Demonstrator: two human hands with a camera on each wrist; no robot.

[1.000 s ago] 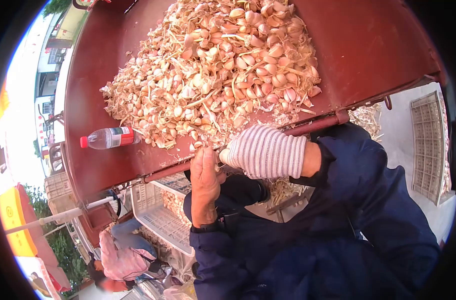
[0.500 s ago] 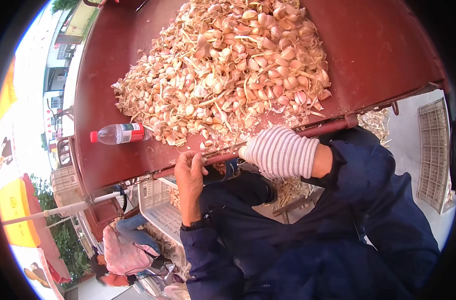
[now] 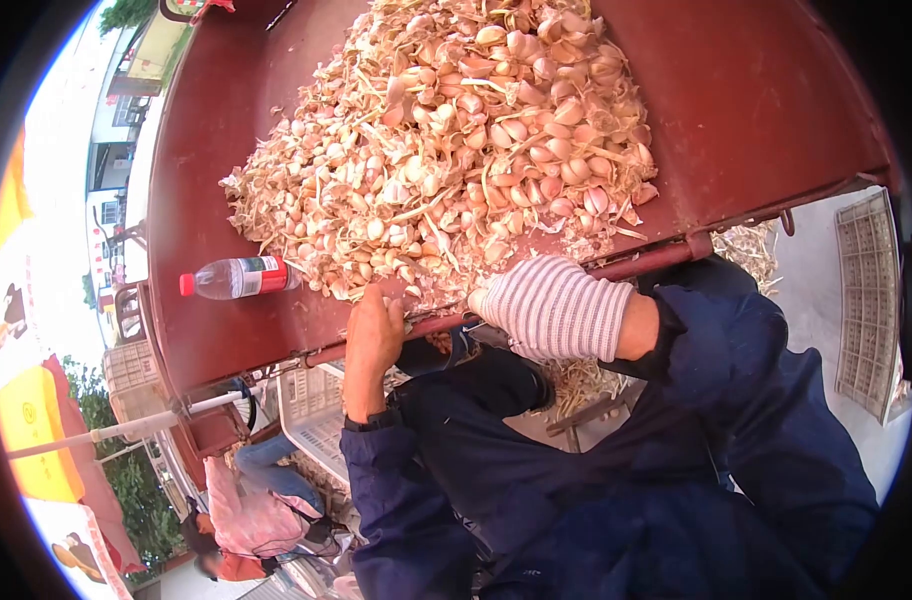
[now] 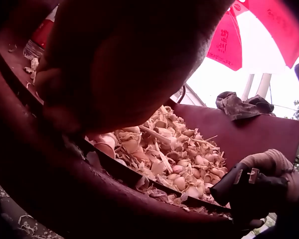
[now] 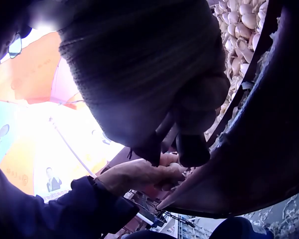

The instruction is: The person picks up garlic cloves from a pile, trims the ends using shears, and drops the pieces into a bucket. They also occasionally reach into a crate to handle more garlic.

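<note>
Head: the garlic pile (image 3: 446, 165) lies at twelve o'clock, long axis roughly one to eight, tapering toward eight. Left hand (image 3: 373, 340) at seven, fingers bent; gloved right hand (image 3: 556, 308) at four; grips unclear.

Left wrist: brushing the rim (image 4: 114, 190) could spill cloves (image 4: 182, 172).

Right wrist: fingers curled, contents hidden.
</note>
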